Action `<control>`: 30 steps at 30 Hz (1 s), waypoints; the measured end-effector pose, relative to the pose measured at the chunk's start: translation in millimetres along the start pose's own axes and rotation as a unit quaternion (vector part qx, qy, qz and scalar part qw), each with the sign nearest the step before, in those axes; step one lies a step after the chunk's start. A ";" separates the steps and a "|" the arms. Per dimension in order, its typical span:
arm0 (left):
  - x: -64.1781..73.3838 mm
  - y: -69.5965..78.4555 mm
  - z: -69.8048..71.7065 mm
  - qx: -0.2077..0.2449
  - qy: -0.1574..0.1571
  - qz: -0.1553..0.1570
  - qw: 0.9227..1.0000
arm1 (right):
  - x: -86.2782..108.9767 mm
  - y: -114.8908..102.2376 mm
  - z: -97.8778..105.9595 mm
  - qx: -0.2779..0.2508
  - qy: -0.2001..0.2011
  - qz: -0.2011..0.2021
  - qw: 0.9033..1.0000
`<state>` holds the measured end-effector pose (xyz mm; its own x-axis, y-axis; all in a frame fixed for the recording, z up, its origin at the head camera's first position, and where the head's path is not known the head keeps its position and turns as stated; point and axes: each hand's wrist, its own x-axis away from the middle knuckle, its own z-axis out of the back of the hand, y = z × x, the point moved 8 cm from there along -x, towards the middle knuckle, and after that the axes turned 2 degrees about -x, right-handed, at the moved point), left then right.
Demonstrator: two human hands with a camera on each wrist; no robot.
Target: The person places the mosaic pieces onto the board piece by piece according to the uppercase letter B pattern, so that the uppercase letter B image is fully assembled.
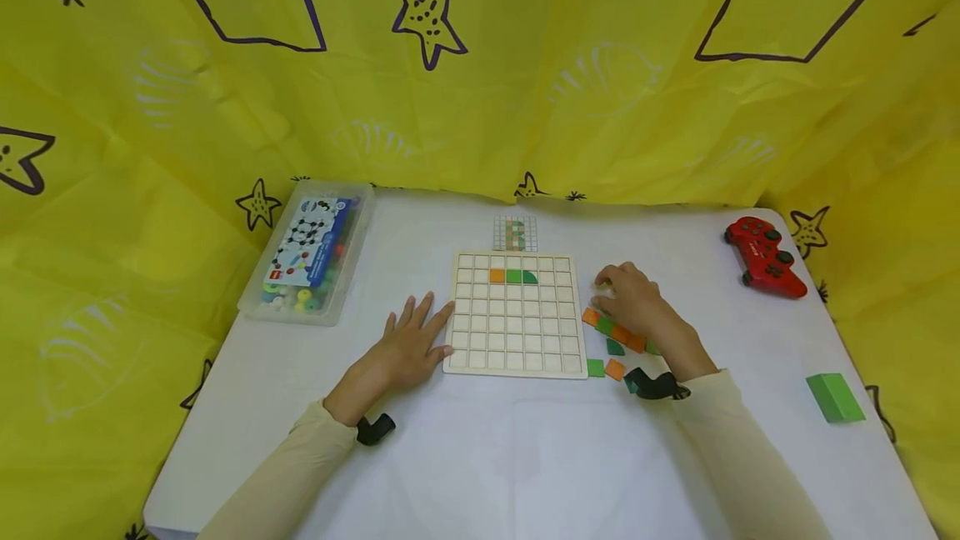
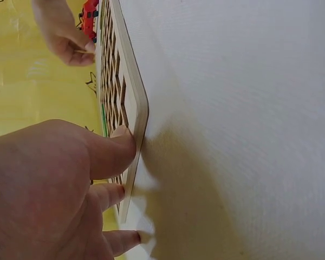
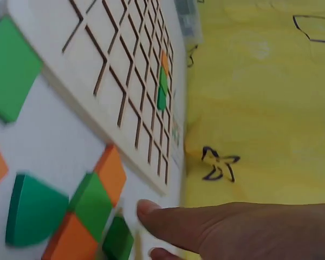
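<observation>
A wooden grid board (image 1: 517, 327) lies on the table, with an orange square tile (image 1: 497, 276), a green square tile (image 1: 513, 276) and a dark green rounded tile (image 1: 529, 277) in one row. My left hand (image 1: 408, 348) rests at the board's left edge, fingers spread and thumb on the rim. Right of the board, my right hand (image 1: 633, 298) hovers over loose tiles, thumb and fingers bent together. In the left wrist view, that right hand (image 2: 70, 46) pinches a small thin tile, seen edge-on; its colour I cannot tell. Below it lie orange tiles (image 3: 111, 173) and green tiles (image 3: 92, 200).
Behind the board lies a small pattern card (image 1: 515, 233) with a coloured grid. A clear plastic box (image 1: 307, 252) of coloured pieces stands at the left. On the right are a red game controller (image 1: 765, 257) and a green block (image 1: 835, 397). Yellow curtain (image 1: 480, 107) surrounds the table.
</observation>
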<state>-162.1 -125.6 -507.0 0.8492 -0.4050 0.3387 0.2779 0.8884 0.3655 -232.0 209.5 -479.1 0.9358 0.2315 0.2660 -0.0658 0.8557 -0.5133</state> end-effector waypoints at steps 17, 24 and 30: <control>-0.3 -1.5 -1.7 0.001 0.004 -0.006 1.000 | -1.0 28.3 -1.9 -0.034 0.034 -0.005 0.999; 1.2 -1.5 0.0 -0.001 0.002 -0.002 1.000 | -2.5 23.1 -7.3 -0.053 0.028 0.011 0.998; 1.2 -0.1 0.6 0.000 0.004 -0.006 1.000 | -2.6 23.0 -5.3 -0.049 0.024 0.002 0.998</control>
<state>-161.4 -126.2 -506.1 0.8494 -0.4140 0.3273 0.2886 0.8836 0.3687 -234.0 226.1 -495.9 0.9515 0.2096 0.2251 -0.0371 0.8047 -0.5925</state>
